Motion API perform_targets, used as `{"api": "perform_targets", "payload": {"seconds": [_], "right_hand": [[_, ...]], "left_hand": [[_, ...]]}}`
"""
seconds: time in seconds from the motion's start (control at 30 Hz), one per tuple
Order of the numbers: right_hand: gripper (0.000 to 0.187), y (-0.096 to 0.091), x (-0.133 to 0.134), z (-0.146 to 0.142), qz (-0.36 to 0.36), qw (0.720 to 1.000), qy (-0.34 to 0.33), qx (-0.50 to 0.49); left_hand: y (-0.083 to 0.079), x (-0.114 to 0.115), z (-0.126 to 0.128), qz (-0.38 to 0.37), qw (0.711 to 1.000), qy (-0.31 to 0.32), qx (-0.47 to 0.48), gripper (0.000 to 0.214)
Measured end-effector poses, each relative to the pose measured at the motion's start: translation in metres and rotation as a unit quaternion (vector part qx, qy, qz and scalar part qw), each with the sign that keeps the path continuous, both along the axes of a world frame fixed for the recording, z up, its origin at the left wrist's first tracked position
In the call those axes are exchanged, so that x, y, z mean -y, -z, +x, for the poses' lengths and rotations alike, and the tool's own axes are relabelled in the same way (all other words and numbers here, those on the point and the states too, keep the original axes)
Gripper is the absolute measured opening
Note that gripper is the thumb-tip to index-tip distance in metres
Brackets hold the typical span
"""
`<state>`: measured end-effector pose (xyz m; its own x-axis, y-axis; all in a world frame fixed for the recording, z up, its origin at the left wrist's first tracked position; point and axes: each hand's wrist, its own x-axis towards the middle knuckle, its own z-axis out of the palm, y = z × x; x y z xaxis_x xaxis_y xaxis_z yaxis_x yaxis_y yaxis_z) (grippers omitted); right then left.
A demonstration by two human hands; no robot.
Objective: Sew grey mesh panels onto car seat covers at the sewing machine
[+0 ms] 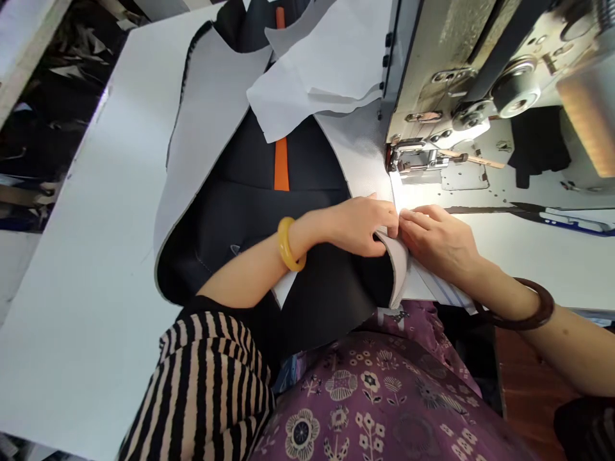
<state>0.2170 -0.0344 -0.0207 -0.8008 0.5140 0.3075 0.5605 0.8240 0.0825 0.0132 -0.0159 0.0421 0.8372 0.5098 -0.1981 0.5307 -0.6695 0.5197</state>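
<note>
your purple flowered clothing (346, 397) is nearest the camera, with your striped sleeve (211, 378) beside it. in front of you runs a white tabletop (72, 288); past its left edge, dark and pale scraps (67, 83) are heaped up. at right a sewing machine (432, 83) stands over brightly lit white, with a black cloth (538, 144) farther right and thread snips (557, 218) lying near your right hand (439, 243). the dark piece with pale backing (240, 214) sits left of the machine and reaches down to your lap, an orange strip (282, 166) along its middle and white sheets (327, 51) over its upper part. your left hand (358, 221) has its grip pinching the pale edge of that piece. your right hand's fingertips are curled onto a narrow white strip (396, 192) just below the machine's foot; you cannot tell whether that grip is pinching, since the thumb is hidden.
</note>
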Motion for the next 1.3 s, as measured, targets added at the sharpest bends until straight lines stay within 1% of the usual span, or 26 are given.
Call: {"api": "perform_targets", "payload": {"seconds": [0.03, 0.07, 0.1, 0.17, 0.2, 0.23, 0.27, 0.33, 0.4, 0.47, 0.57, 0.67, 0.9, 1.03, 1.3], "right_hand": [[0.032, -0.001, -0.002, 0.001, 0.017, 1.0, -0.02, 0.016], [0.031, -0.002, -0.003, 0.002, 0.034, 0.998, -0.036, 0.025], [0.03, -0.003, -0.004, 0.003, 0.05, 0.997, -0.05, 0.027], [0.027, -0.005, -0.006, 0.006, 0.066, 0.995, -0.075, 0.01], [0.026, -0.006, -0.007, 0.007, 0.062, 0.995, -0.084, -0.005], [0.024, -0.006, -0.009, 0.01, 0.048, 0.995, -0.09, -0.022], [0.024, -0.007, -0.011, 0.012, 0.025, 0.995, -0.094, -0.039], [0.023, -0.009, -0.015, 0.016, -0.032, 0.993, -0.093, -0.072], [0.023, -0.01, -0.019, 0.018, -0.074, 0.989, -0.095, -0.092], [0.022, -0.011, -0.021, 0.018, -0.082, 0.987, -0.098, -0.097], [0.02, -0.011, -0.022, 0.015, -0.057, 0.988, -0.103, -0.096], [0.02, -0.009, -0.023, 0.013, -0.037, 0.99, -0.108, -0.088], [0.019, -0.005, -0.033, 0.01, -0.035, 0.991, -0.082, -0.101], [0.015, -0.004, -0.038, 0.007, -0.025, 0.991, -0.074, -0.11], [0.011, 0.002, -0.036, 0.006, -0.005, 0.991, -0.057, -0.121]], "left_hand": [[-0.005, -0.005, 0.0, -0.037, 0.999, 0.009, 0.004, 0.033], [-0.009, -0.008, 0.002, -0.046, 0.999, -0.001, 0.004, 0.036], [-0.009, -0.01, 0.006, -0.024, 0.999, -0.03, 0.0, 0.037], [-0.002, -0.011, 0.018, 0.086, 0.99, -0.113, -0.023, 0.034], [0.004, -0.01, 0.024, 0.142, 0.979, -0.139, -0.039, 0.032], [0.011, -0.009, 0.029, 0.183, 0.97, -0.148, -0.053, 0.031], [0.018, -0.007, 0.032, 0.21, 0.965, -0.144, -0.062, 0.031], [0.028, -0.004, 0.032, 0.232, 0.962, -0.128, -0.063, 0.032], [0.033, -0.001, 0.026, 0.239, 0.962, -0.118, -0.053, 0.034], [0.034, 0.002, 0.018, 0.241, 0.963, -0.112, -0.043, 0.034], [0.034, 0.003, 0.01, 0.244, 0.964, -0.105, -0.029, 0.031], [0.038, -0.001, 0.007, 0.243, 0.963, -0.119, -0.014, 0.03], [0.046, -0.018, 0.003, 0.235, 0.963, -0.131, 0.016, 0.028], [0.045, -0.021, 0.006, 0.232, 0.96, -0.156, 0.014, 0.028], [0.04, -0.021, 0.011, 0.22, 0.96, -0.173, -0.004, 0.03]]}}
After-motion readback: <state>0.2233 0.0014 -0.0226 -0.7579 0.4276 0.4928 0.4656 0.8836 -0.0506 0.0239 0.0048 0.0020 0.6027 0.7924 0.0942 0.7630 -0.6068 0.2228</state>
